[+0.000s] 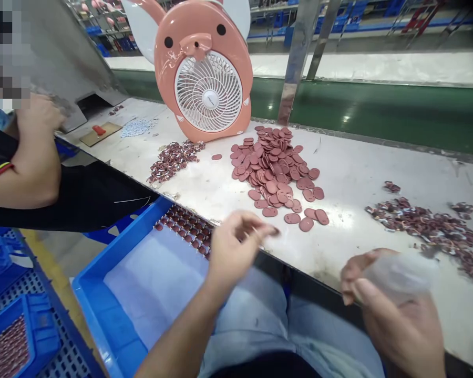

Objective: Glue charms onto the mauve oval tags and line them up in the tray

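While my left hand [234,244] pinches dark piece [275,231] near edge of table [342,244], my right hand [405,317] clasps blurred clear object [402,273]; slack pinch could drop piece past edge, slack clasp lose object.

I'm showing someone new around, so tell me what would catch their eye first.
Likely the salmon-pink, animal-faced fan standing on the white bench. Next, the heap of reddish oval pieces to its right, then the right hand holding a translucent object at the lower right.
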Action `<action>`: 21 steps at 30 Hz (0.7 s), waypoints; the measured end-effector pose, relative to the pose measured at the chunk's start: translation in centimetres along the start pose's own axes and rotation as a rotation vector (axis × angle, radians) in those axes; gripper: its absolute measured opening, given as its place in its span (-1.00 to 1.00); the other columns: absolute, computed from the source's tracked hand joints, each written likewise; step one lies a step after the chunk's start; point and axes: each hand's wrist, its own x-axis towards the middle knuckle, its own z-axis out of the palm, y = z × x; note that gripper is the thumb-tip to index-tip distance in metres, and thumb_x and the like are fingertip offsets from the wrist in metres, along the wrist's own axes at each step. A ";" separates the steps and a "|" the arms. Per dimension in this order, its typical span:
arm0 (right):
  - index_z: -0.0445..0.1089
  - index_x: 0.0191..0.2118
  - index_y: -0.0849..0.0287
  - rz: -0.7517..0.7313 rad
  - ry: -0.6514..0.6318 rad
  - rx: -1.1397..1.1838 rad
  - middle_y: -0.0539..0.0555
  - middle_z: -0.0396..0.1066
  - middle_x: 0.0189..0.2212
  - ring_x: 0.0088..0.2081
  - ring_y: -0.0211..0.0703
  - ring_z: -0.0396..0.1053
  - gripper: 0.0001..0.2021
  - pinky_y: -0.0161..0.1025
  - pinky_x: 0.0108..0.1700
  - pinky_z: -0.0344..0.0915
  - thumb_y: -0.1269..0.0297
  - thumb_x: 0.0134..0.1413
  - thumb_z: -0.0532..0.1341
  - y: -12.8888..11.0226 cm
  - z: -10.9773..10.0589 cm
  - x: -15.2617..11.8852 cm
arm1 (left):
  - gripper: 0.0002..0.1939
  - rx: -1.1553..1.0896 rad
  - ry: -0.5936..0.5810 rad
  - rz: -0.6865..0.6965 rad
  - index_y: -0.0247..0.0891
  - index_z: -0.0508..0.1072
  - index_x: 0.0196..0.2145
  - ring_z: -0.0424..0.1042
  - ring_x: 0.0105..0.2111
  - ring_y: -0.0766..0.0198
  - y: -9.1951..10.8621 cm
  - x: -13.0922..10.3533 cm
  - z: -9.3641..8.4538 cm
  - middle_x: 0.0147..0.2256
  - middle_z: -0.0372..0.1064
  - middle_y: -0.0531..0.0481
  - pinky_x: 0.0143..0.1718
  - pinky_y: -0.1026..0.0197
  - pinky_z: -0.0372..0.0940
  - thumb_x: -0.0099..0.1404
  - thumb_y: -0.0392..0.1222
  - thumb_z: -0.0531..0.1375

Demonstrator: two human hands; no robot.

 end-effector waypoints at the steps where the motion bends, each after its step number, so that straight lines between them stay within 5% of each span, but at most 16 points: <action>1: 0.27 -0.08 0.05 0.049 -0.073 0.059 0.01 0.38 -0.42 -0.50 -0.18 0.37 -0.75 -0.32 -0.55 0.36 0.28 0.15 0.29 -0.5 0.6 -0.2 | -0.78 -0.233 -0.142 -0.087 -0.19 0.46 -0.35 0.54 -0.40 0.17 0.5 -1.7 0.8 -0.42 0.57 -0.04 -0.34 0.17 0.37 0.26 0.01 0.27; 5: 0.26 -0.14 0.03 0.351 -0.159 0.222 -0.03 0.38 -0.43 -0.54 -0.31 0.29 -0.73 -0.40 -0.52 0.30 0.24 0.11 0.35 -2.5 2.3 -1.6 | -0.79 -0.506 -0.191 -0.256 -0.21 0.54 -0.46 0.45 -0.48 0.27 1.1 -6.2 2.8 -0.49 0.53 -0.02 -0.39 0.23 0.31 0.07 -0.06 0.44; 12: 0.17 -0.09 0.00 0.617 -0.176 0.415 -0.10 0.28 -0.52 -0.56 -0.31 0.19 -0.61 -0.33 -0.48 0.20 0.01 0.09 0.32 -3.3 3.3 -3.6 | -0.68 -0.773 -0.342 -0.144 -0.11 0.67 -0.26 0.40 -0.42 0.38 -1.7 -7.2 3.2 -0.38 0.42 0.04 -0.32 0.32 0.31 -0.04 -0.20 0.51; 16: 0.04 0.07 -0.08 0.590 -0.102 0.234 -0.06 0.34 -0.46 -0.55 -0.21 0.20 -0.43 -0.28 -0.53 0.21 -0.14 0.07 0.28 -3.1 2.6 -3.9 | -0.68 -1.051 -0.292 -0.244 -0.16 0.62 -0.26 0.50 -0.37 0.36 -3.0 -7.6 3.3 -0.28 0.54 -0.01 -0.37 0.38 0.37 -0.02 -0.14 0.50; 21: 0.20 -0.08 -0.05 0.463 -0.007 -0.154 0.01 0.39 -0.38 -0.45 -0.12 0.34 -0.58 -0.25 -0.45 0.28 -0.01 0.02 0.34 -3.0 0.5 -4.1 | -0.69 -1.216 -0.278 -0.393 -0.19 0.59 -0.24 0.56 -0.40 0.35 -3.7 -8.0 2.2 -0.34 0.60 0.00 -0.42 0.39 0.45 0.07 -0.03 0.44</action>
